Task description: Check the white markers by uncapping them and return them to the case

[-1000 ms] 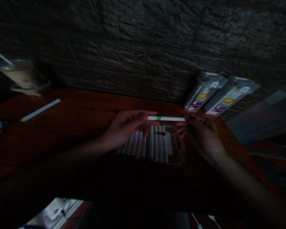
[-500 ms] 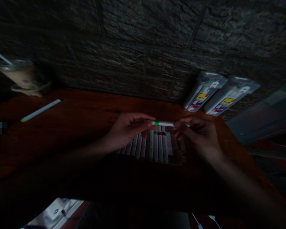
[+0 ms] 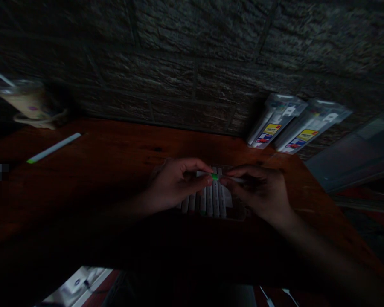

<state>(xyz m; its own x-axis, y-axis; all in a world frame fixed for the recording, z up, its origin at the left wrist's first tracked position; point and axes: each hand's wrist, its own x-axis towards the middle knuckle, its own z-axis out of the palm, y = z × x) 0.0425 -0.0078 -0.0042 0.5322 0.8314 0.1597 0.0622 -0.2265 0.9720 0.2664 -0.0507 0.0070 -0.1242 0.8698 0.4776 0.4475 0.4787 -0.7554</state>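
Note:
Between my two hands is a white marker with a green band [image 3: 214, 176], held sideways. My left hand [image 3: 182, 181] pinches its left end between thumb and fingers. From the other side my right hand [image 3: 262, 189] pinches its white body, and the fingers cover most of it. Below, several white markers [image 3: 215, 200] lie side by side in a clear plastic case [image 3: 240, 215]. The hands hide the upper part of this row and its left side.
One more white marker with a lime-green end [image 3: 54, 148] lies on the wooden table [image 3: 121, 140] at left. Behind it stands an iced drink cup [image 3: 28, 102] with a straw. Two clear marker cases [image 3: 264, 123] lean against the dark stone wall [image 3: 179, 85] at right.
Both hands have come down slightly towards the row of markers. My right hand's fingertips have slid left along the marker, closer to the green band and my left hand.

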